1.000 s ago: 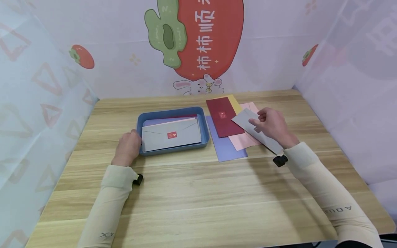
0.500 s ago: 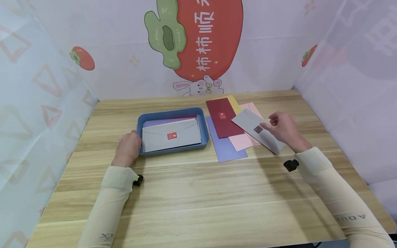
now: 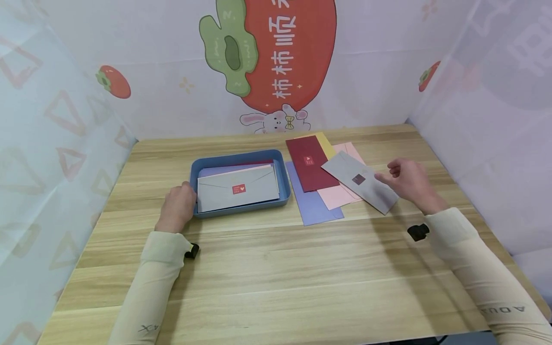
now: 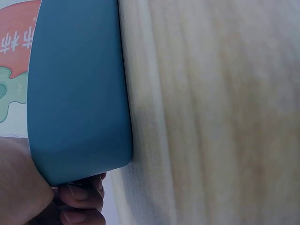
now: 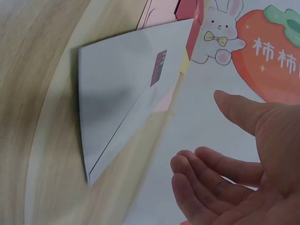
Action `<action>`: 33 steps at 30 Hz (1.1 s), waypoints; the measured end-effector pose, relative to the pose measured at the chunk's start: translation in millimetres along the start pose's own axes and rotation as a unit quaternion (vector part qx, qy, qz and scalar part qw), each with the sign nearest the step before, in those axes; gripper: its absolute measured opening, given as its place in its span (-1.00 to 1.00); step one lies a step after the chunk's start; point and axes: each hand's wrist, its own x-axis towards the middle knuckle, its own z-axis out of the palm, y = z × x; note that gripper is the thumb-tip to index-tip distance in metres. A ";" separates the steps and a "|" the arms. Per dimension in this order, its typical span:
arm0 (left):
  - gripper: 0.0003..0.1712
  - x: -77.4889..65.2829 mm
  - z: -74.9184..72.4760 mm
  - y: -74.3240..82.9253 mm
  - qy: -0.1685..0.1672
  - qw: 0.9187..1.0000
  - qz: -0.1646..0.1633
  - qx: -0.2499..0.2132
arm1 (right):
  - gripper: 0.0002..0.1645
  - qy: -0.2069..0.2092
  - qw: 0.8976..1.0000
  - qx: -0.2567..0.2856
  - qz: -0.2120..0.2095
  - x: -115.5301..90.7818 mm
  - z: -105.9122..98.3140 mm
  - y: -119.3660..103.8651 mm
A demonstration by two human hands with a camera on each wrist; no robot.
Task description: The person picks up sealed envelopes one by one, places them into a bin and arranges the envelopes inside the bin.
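My left hand grips the left end of a blue tray; up close in the left wrist view, its curled fingers press against the tray's end wall. A grey envelope with a red heart sticker lies uppermost among several stacked in the tray. At the right, my right hand hovers past the lower end of another grey envelope, fingers loosely bent and holding nothing. That envelope lies slanted over a pink envelope and a dark red envelope.
Beneath the dark red envelope, a lavender envelope and a yellow envelope stick out. Everything lies on a wooden table, with printed cloth walls at the back and both sides.
My right hand has drawn away to the right, off the slanted grey envelope, whose dark sticker now shows fully. My left hand and the tray have stayed in place.
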 end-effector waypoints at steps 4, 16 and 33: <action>-0.68 0.1 0.2 0.3 0.007 1.000 0.004 0.000 | -0.23 -0.005 1.000 -0.012 0.004 -2.2 -5.0 8.8; -0.69 0.3 -0.2 1.1 0.007 1.000 0.007 0.006 | -0.22 -0.013 0.999 -0.040 0.013 -7.0 -9.6 25.9; -0.70 -0.3 -0.1 -0.3 0.001 1.000 0.000 0.003 | -0.36 -0.059 0.996 -0.058 0.030 -3.0 -1.8 43.7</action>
